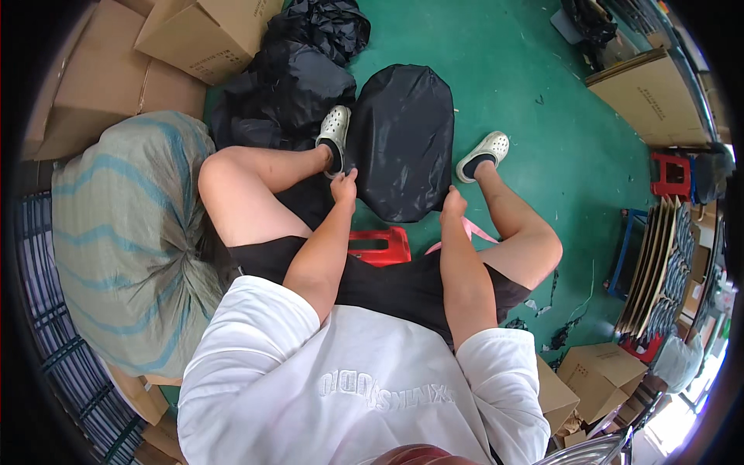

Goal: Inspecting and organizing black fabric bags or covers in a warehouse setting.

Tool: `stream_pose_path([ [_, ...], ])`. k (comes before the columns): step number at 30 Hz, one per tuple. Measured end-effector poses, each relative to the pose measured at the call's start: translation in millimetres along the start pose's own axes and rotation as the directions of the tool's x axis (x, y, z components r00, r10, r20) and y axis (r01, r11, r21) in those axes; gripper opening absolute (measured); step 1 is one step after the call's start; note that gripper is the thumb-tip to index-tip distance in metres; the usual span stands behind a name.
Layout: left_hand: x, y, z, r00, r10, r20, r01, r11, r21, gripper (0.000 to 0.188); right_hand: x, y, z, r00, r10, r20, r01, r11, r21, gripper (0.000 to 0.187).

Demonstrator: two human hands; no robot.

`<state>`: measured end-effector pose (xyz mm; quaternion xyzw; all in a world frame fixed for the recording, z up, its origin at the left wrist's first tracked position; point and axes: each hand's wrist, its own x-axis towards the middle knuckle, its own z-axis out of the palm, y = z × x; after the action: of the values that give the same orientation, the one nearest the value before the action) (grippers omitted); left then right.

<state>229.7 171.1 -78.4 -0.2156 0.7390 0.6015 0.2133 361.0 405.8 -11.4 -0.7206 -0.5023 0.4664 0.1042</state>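
Note:
On the floor between my feet is a long, rounded black item (pixel 404 132) with a smooth, slightly wrinkled skin, like a filled bag or a fitted cover; what is inside is hidden. My left hand (pixel 345 187) is closed on its near left edge. At the near right edge, my right hand (pixel 454 203) is closed on the same black material. Both arms reach forward between my spread knees. A pink strap (pixel 479 231) lies beside my right forearm.
I sit over a red plastic stool (pixel 394 246). Black plastic bags (pixel 291 81) are heaped at the far left, by cardboard boxes (pixel 201 39). A large striped woven sack (pixel 128 240) bulges at my left. On the right stand a red stool (pixel 670 175), stacked sheets (pixel 655 267) and a carton (pixel 601 378).

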Motion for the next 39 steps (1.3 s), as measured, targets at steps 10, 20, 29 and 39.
stream_pose_path([
  [10,-22,-7,9,0.923,-0.205,-0.325,0.203,0.978,-0.041,0.02,3,34,6,0.986,0.163,-0.041,-0.151,0.968,0.202,0.038],
  [20,-24,2,2,0.879,-0.219,-0.423,0.244,0.97,0.004,0.012,13,44,6,0.966,0.239,0.101,-0.245,0.969,0.043,0.019],
  [29,-24,20,6,0.886,-0.077,-0.457,0.207,0.948,0.241,0.032,-14,16,8,0.925,-0.308,-0.222,0.225,0.916,-0.333,0.03],
  [39,-38,58,26,0.991,0.109,-0.075,-0.066,0.898,0.435,0.064,-34,1,13,0.782,-0.562,0.268,0.619,0.751,-0.231,0.063],
])
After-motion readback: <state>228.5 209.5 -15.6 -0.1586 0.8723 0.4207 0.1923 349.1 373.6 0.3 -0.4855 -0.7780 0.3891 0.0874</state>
